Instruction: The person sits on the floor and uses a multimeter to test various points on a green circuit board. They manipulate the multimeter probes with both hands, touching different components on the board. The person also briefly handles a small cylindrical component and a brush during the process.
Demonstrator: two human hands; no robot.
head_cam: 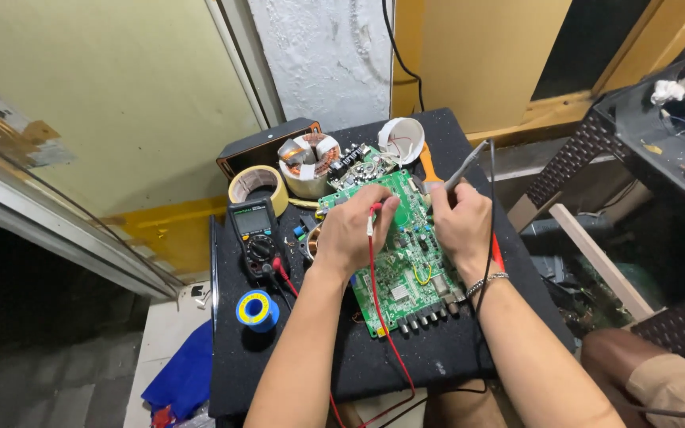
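Two probes, red in left hand [356,230], grey in right hand [461,222], over green circuit board [406,277].

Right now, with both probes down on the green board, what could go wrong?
1. The left hand hides its red probe tip; it could slip and bridge neighbouring pins on the circuit board.
2. The red lead drapes across the board and may snag parts.
3. The board overhangs nothing, but the multimeter sits near the table edge; tugged leads might drag it.

One green circuit board [394,261], one multimeter [254,235], two probe leads, red [374,261] and black [488,238], one tape roll [257,187], one solder spool [257,309], one copper coil [308,162], one white cup [402,139], two hands, left [352,230] and right [461,222].
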